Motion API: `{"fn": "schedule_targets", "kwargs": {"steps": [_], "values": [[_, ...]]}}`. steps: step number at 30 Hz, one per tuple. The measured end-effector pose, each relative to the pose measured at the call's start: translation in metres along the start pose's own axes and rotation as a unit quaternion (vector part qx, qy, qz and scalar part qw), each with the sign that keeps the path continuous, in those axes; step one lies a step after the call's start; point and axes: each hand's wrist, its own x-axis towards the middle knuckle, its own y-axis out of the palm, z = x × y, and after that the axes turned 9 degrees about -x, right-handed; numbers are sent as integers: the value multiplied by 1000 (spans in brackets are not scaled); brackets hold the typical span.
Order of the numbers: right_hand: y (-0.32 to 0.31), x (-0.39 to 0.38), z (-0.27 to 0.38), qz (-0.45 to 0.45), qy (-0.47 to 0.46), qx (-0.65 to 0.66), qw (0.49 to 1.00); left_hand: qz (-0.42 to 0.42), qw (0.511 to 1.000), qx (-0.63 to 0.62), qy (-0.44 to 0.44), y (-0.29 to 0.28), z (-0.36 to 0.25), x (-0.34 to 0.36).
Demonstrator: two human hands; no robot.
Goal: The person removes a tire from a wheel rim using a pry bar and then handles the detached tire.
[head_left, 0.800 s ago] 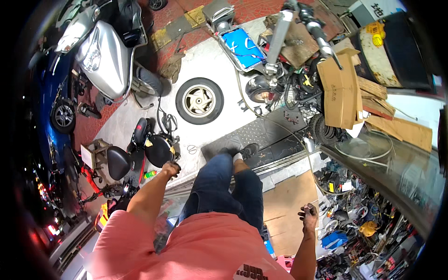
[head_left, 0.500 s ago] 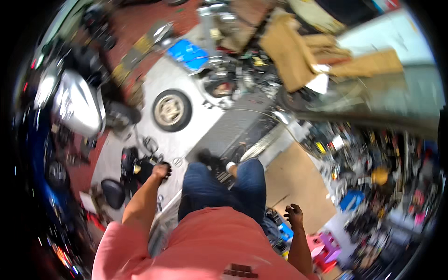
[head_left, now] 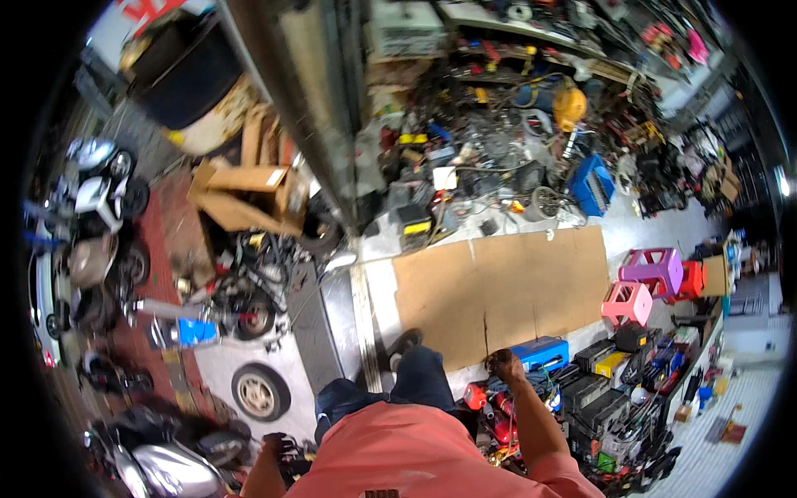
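My left hand (head_left: 279, 446) hangs at the lower left of my body, open with its fingers loosely apart, holding nothing that I can see. A loose wheel (head_left: 260, 390) lies above and left of it on the pale floor (head_left: 218, 369). My right hand (head_left: 502, 363) hangs open with slightly bent fingers in front of a blue case (head_left: 540, 353) and dark toolboxes (head_left: 581, 394); I see nothing in it. A red machine (head_left: 506, 427) is below that hand. My feet stand by a metal door track (head_left: 365, 332) beside a flat cardboard sheet (head_left: 515, 282).
Ahead are shelves and heaps of parts (head_left: 490, 141), with a blue crate (head_left: 591, 184). Plastic stools (head_left: 652, 270) stand at right. At left are scooters (head_left: 108, 199), folded cardboard (head_left: 245, 199) and a stripped scooter frame (head_left: 249, 307). A metal post (head_left: 290, 108) rises at the doorway.
I have turned to my right, so the indoor clutter and cardboard sheet now lie ahead. The wheel and scooters have shifted down and left in the view. Both hands have moved with my body.
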Motion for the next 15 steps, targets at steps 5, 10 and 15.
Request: {"fn": "schedule_targets", "kwargs": {"steps": [5, 10, 15], "values": [[-95, 39, -52, -114, 61, 126, 984, 21, 992, 113, 45, 147, -117, -33], [-177, 93, -65, -117, 102, 243, 958, 42, 975, 186, 112, 258, -226, -42], [-207, 147, -110, -113, 133, 268, 948, 69, 963, 253, 67, 410, -341, -15]]}}
